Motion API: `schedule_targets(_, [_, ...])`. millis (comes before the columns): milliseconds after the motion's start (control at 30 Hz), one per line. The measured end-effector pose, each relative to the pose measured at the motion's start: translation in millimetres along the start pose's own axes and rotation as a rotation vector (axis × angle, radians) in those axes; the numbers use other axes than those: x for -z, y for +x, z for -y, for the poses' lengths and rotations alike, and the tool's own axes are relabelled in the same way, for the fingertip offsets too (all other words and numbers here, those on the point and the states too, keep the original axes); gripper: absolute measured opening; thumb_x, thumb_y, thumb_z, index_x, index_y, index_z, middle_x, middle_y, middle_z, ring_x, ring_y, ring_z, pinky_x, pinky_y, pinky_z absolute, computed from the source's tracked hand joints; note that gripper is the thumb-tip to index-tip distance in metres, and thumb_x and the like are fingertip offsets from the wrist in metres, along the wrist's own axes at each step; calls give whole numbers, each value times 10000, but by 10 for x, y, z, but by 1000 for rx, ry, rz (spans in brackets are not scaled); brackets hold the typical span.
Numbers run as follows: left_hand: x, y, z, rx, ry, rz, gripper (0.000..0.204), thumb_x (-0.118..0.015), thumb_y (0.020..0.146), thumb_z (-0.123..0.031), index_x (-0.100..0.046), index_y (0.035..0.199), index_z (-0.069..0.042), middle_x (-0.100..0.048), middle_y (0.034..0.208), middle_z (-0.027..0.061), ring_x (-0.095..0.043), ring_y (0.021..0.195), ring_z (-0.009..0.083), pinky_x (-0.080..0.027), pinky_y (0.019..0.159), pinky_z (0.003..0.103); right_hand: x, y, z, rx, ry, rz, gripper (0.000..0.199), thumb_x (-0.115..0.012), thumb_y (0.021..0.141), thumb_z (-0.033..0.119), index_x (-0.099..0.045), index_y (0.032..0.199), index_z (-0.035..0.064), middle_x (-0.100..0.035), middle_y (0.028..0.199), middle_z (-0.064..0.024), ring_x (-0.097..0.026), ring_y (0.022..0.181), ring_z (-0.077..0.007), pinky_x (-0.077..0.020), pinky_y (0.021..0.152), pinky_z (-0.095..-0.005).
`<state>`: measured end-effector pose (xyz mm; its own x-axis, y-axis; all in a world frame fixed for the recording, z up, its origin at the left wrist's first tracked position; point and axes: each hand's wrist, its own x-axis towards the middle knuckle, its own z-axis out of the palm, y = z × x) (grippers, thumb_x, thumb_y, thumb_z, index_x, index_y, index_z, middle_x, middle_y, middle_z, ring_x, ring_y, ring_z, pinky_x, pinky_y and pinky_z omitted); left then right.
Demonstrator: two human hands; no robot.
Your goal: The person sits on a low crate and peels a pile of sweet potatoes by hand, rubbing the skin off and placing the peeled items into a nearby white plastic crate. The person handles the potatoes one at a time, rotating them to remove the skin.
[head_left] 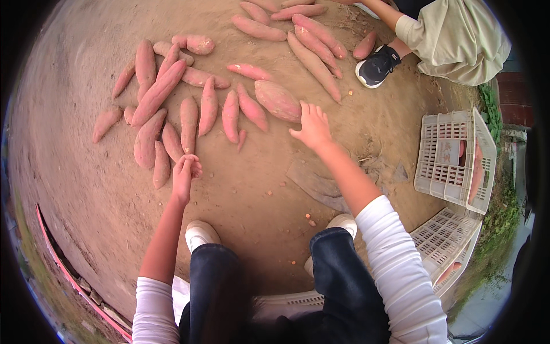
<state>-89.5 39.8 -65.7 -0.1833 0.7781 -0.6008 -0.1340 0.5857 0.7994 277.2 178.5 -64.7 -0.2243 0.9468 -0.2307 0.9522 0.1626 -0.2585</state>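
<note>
Reddish-pink sweet potatoes lie in a loose group on the brown dirt ground. My right hand (313, 128) has its fingers spread at the right end of a large, thick sweet potato (277, 100); whether the fingertips touch it, I cannot tell. My left hand (185, 174) is closed with its fingers curled together, just below the lower tip of an upright-lying sweet potato (189, 121). What those fingers hold, if anything, is hidden. A slim sweet potato (230, 116) and a small thin piece (242, 140) lie between my hands.
More sweet potatoes (314, 66) are scattered at the far side. Another person's dark shoe (378, 66) stands at the far right. Two pale plastic crates (447, 195) with sweet potatoes inside stand along the right. A flattened grey sheet (321, 183) lies on the ground near my right forearm.
</note>
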Motion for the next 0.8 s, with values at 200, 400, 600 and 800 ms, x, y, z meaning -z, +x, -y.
schedule_targets(200, [-46,103,4,-25,28,5,211,-461,1046,-244,-595,970,-100,-604,801,-14,-545,686,69,-426,649,226,-127,175,103,-46,46,-100,936,-853,679,392,-411,1410,8,-598,1173,-162,-558,1147,-328,-430,1000,-440])
schedule_targets(400, [-140,-81,94,-20,159,57,190,-478,1025,-198,-597,944,-74,-624,778,-15,-550,661,64,-400,615,219,89,220,188,-251,381,222,856,-761,755,532,-471,1362,3,-635,1135,-165,-649,990,-291,-528,846,-407])
schedule_targets(600, [-250,-258,36,48,176,222,207,-460,1033,-230,-594,1029,-73,-640,869,8,-592,760,90,-446,708,242,172,-295,305,-681,1797,597,773,-679,810,633,-561,1261,16,-669,1051,-103,-673,906,-192,-556,755,-330])
schedule_targets(800, [-882,-608,10,399,-16,621,446,-482,1023,-407,-543,1288,-54,-641,1165,73,-602,1097,177,-472,957,335,94,-1055,529,-790,1781,628,748,-652,857,599,-520,1325,30,-644,1148,-110,-667,983,-208,-550,867,-321])
